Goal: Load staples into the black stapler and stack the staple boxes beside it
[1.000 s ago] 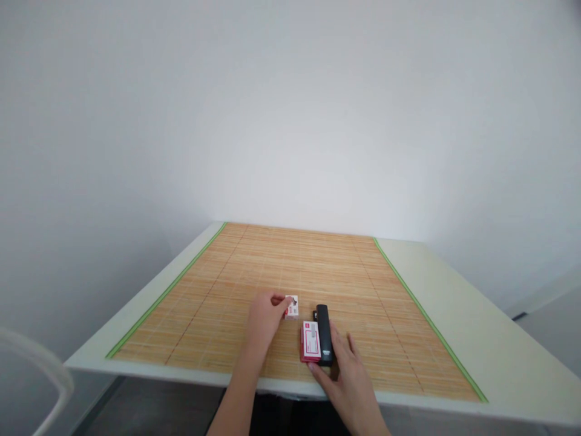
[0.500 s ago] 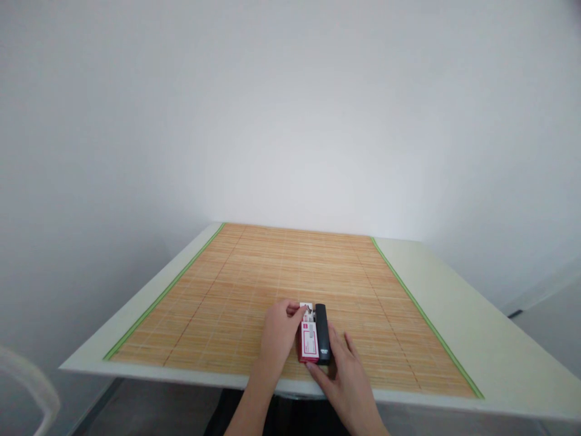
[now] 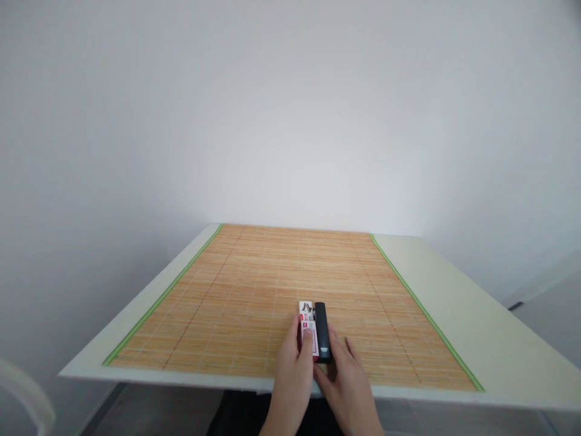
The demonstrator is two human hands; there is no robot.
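Near the mat's point(image 3: 254, 284) front edge, the left hand point(image 3: 294, 369) presses its fingers on a red-and-white box point(image 3: 307, 327); whether it holds anything can't be told. The right hand point(image 3: 345, 381) rests loosely open against the black stapler point(image 3: 322, 331) beside it.

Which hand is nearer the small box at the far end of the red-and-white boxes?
Left. The left hand lies on the larger box, fingertips just short of the small box. The right hand is beside the black stapler, on its near right, farther away.
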